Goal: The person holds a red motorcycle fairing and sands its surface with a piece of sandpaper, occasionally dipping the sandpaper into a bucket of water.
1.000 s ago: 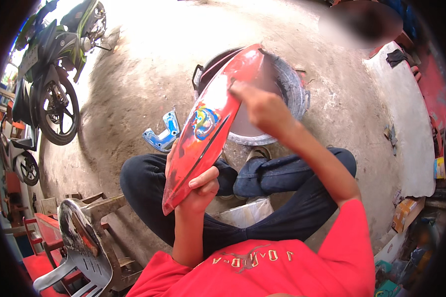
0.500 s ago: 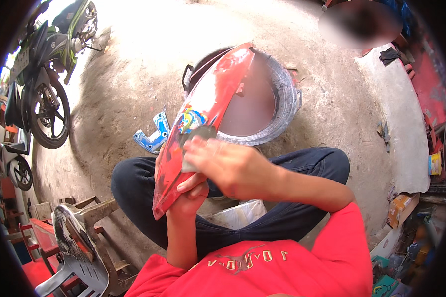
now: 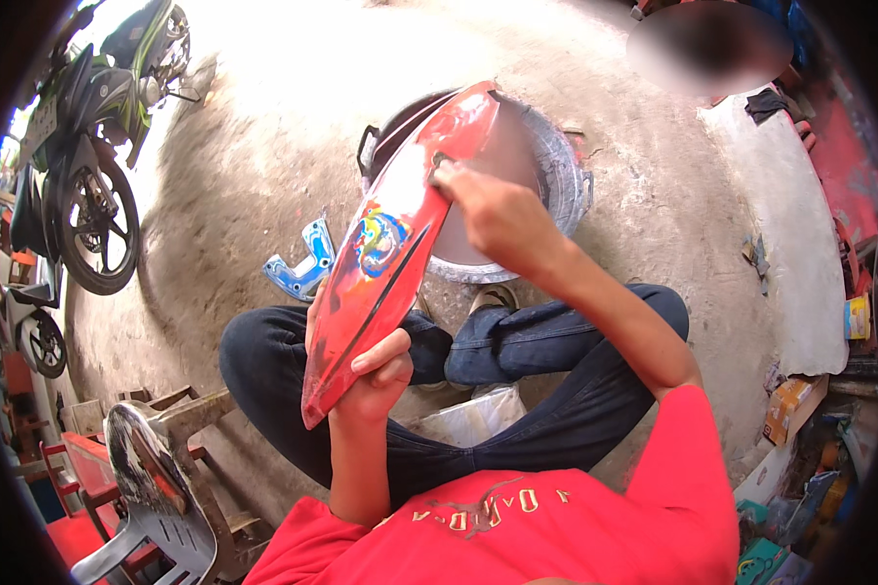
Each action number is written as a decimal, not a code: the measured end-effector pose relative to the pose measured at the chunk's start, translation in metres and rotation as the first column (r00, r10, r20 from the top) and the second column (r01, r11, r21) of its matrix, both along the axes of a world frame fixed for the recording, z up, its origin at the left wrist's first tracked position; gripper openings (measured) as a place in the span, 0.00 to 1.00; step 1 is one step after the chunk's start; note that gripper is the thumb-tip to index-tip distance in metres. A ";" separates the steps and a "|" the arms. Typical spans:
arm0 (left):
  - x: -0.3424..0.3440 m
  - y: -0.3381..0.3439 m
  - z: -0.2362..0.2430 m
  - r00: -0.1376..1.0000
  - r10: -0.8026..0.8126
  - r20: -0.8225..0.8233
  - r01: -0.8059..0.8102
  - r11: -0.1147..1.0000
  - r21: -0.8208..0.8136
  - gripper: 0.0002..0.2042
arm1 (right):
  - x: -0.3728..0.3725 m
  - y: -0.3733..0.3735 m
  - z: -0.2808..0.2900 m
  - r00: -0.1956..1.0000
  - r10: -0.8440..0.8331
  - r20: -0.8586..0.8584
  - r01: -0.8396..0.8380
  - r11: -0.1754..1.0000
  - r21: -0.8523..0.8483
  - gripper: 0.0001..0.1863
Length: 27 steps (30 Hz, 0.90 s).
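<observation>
A long red motorcycle body panel [image 3: 356,312] with a colourful swirl decal and a black stripe slants up over a round basin [image 3: 568,190] of murky brownish water. My left hand [image 3: 376,385] grips its lower end from beneath, fingers curled round the edge. Against the panel's upper part, near its right edge, my right hand [image 3: 498,210] presses a small dark piece [image 3: 439,168], which looks like sandpaper. Most of that piece is hidden under the fingers. The panel's underside is out of sight.
A blue-and-white bracket-shaped part [image 3: 307,263] lies on the concrete floor left of the basin. A motorcycle [image 3: 98,185] stands at far left. Nearer are a worn grey chair [image 3: 171,526] and a wooden frame. A cardboard box [image 3: 793,409] sits at right, and a white block [image 3: 473,419] between my legs.
My right hand has moved up and away along the panel with the dark piece, uncovering the decal and stripe. The left hand and panel have hardly shifted.
</observation>
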<state>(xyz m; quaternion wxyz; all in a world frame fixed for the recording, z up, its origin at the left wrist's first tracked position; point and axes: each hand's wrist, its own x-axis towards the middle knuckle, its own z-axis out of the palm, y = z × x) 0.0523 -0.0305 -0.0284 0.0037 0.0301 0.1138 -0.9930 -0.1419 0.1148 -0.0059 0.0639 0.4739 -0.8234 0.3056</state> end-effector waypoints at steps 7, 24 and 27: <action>0.001 -0.001 0.001 0.994 0.032 0.103 -0.034 0.999 0.022 0.28 | 0.030 0.000 0.005 0.927 0.295 -0.231 -0.329 0.936 -0.125 0.18; -0.005 -0.004 0.008 0.942 0.083 0.326 -0.063 0.996 -0.070 0.28 | 0.071 0.002 0.021 0.878 0.394 -0.272 -0.431 0.898 -0.092 0.22; -0.005 0.000 0.010 0.997 0.026 -0.068 -0.023 0.999 0.046 0.26 | 0.030 -0.001 0.008 0.932 0.244 -0.268 -0.268 0.962 -0.055 0.19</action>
